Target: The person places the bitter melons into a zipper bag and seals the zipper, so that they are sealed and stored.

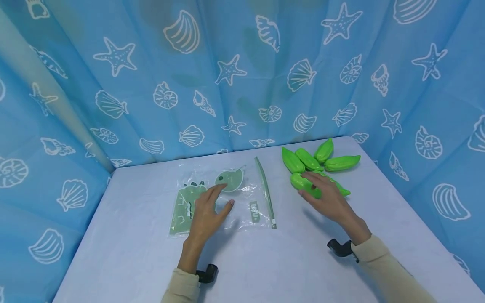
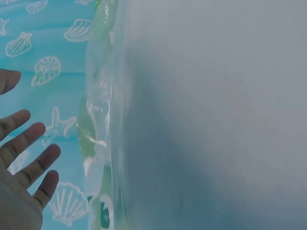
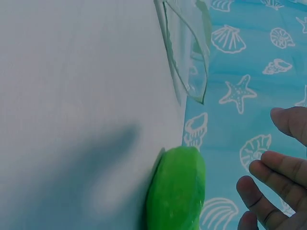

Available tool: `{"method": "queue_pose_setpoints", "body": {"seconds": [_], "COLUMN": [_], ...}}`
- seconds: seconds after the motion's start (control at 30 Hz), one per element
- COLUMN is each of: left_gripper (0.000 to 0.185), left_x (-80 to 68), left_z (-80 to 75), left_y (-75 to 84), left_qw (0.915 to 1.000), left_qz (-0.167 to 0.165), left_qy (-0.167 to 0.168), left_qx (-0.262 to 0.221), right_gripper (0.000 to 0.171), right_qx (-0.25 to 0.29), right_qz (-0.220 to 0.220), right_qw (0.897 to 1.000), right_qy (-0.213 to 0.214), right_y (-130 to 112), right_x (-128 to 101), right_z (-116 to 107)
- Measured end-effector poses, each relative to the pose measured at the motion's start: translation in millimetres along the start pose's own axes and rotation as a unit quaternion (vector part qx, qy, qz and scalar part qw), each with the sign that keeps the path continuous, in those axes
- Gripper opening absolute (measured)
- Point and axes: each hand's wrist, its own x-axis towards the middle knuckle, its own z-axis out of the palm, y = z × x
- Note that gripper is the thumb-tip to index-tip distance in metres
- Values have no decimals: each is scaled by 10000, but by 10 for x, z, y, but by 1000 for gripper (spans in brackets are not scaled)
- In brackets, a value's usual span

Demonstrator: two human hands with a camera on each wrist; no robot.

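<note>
A clear zip bag (image 1: 242, 210) with a green dinosaur print lies flat on the white table, its green zip edge towards the right. Over the bag hovers my left hand (image 1: 208, 212), fingers spread and holding nothing; the left wrist view shows the fingers (image 2: 33, 165) apart from it. My right hand (image 1: 327, 195) is above the nearest of several bright green, pod-shaped pieces (image 1: 300, 184), probably toy vegetables. In the right wrist view its fingers (image 3: 283, 184) are loosely extended beside one green piece (image 3: 176, 191), with a gap between them.
The white table (image 1: 257, 265) meets a blue curtain (image 1: 235, 105) with white shell and starfish prints at the back and sides. The other green pieces (image 1: 342, 163) lie clustered near the table's back right corner. A black wrist camera (image 1: 207, 273) sits by the left cuff.
</note>
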Motion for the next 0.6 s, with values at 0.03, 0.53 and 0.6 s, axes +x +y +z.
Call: {"method": "queue_pose_setpoints", "body": {"seconds": [0.03,0.53,0.6], "left_gripper": [52,51,51], "left_x": [7,95,110], "left_z": [15,214,237], "left_y": [12,173,190], "left_qw": [10000,9995,9994], "left_qz": [24,206,229], "left_qy": [9,-22,-58], "left_qx": [-14,-250,-263], "right_gripper": [53,49,48], "right_qx": [30,687,737], "right_qz": [7,-220,-263], "right_qw": [10000,9968,9963], "right_qy": [-10,-340,-352], "right_y": [-9,-59,-32], "right_x": [6,96,107], "right_z": [23,452,507]}}
